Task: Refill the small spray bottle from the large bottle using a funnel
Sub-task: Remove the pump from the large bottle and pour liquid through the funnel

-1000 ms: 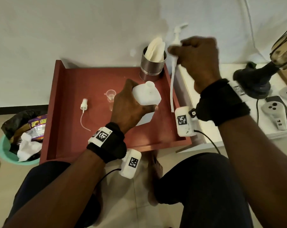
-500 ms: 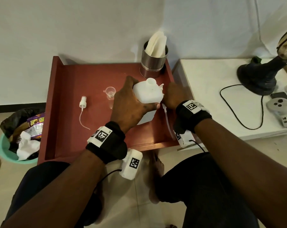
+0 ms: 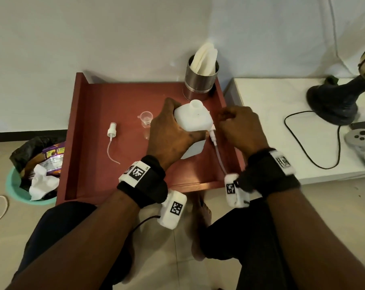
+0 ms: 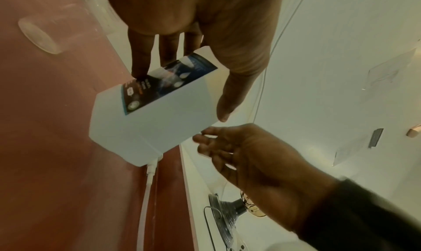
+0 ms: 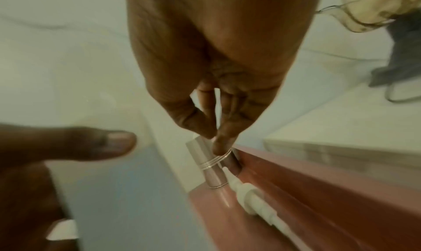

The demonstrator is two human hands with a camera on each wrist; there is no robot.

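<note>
My left hand (image 3: 169, 132) grips the large white bottle (image 3: 193, 118), which stands uncapped and a little tilted on the red tray (image 3: 93, 164). Its label (image 4: 164, 82) shows in the left wrist view. The bottle's white pump (image 3: 213, 137) lies on the tray just right of it, tube trailing toward me. My right hand (image 3: 229, 120) hovers over the pump (image 5: 250, 199), fingers loosely curled and holding nothing. Left of the big bottle stands the small clear spray bottle (image 3: 147, 133) with a clear funnel (image 3: 145, 117) in its neck. Its spray head (image 3: 111, 132) lies further left.
A steel cup (image 3: 200, 80) of napkins stands at the tray's back right corner. To the right is a white shelf (image 3: 271, 114) with a fan base (image 3: 332, 105), a cable and a controller (image 3: 359, 141). A bin of rubbish (image 3: 35, 164) sits on the floor at left.
My right hand brought the pump down from above the bottle, laid it on the tray at the bottle's right and let go. My left hand kept its hold.
</note>
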